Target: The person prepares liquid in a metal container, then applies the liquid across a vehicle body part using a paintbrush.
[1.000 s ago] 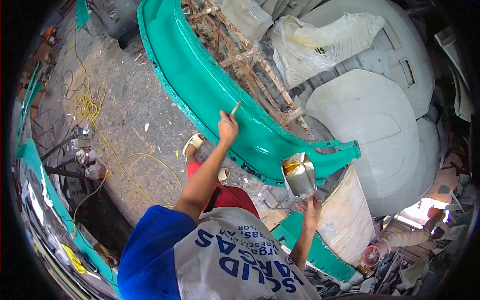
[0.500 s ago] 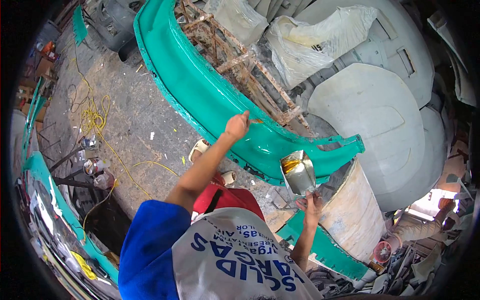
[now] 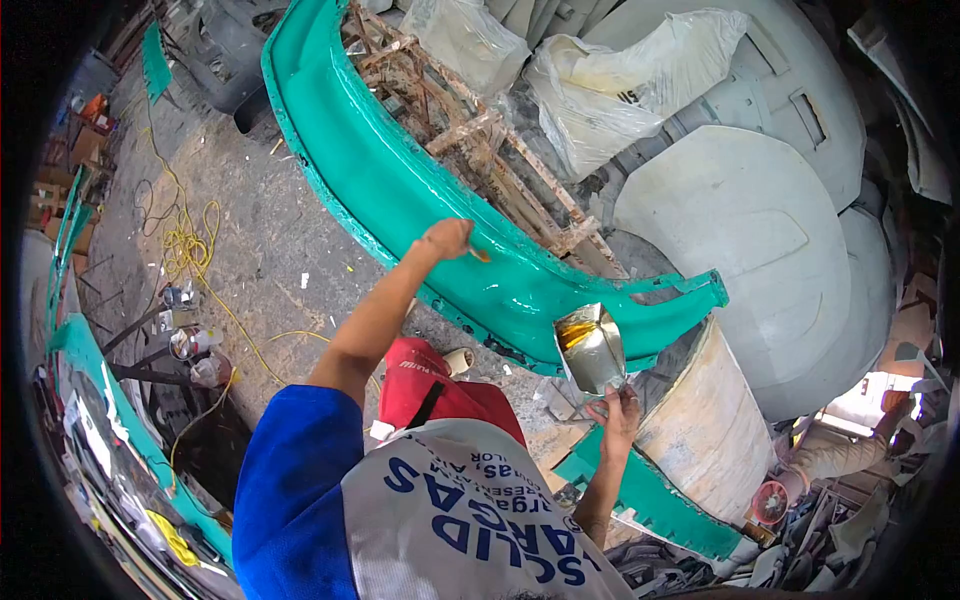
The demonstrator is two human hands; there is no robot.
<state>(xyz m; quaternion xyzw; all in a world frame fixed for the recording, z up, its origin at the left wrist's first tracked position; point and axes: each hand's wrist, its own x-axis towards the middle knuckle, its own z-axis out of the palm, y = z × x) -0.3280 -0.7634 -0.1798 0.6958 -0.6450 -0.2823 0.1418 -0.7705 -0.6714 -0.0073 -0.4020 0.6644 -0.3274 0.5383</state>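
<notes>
My left hand [image 3: 449,238] is closed around a small paintbrush whose amber-wet bristles [image 3: 481,256] show past the fingers. It is over the inner face of a long, curved, glossy green moulded panel [image 3: 370,170]; I cannot tell whether the bristles touch it. My right hand [image 3: 617,408] grips the lower end of an open metal container [image 3: 597,362] with amber liquid inside. The container hangs tilted above the panel's right part, near its lower edge. Most of the brush handle is hidden in the left fist.
A rusty metal frame [image 3: 510,160] lies along the panel's far side. Large grey moulded shells [image 3: 735,230] and a plastic-wrapped piece [image 3: 630,85] stand at the right. Yellow cord [image 3: 190,240] trails across the floor at left. Another green part [image 3: 690,515] is at lower right.
My left hand has moved left along the panel with the paintbrush, whose bristles now point more downward. The metal container has stayed in nearly the same place in my right hand.
</notes>
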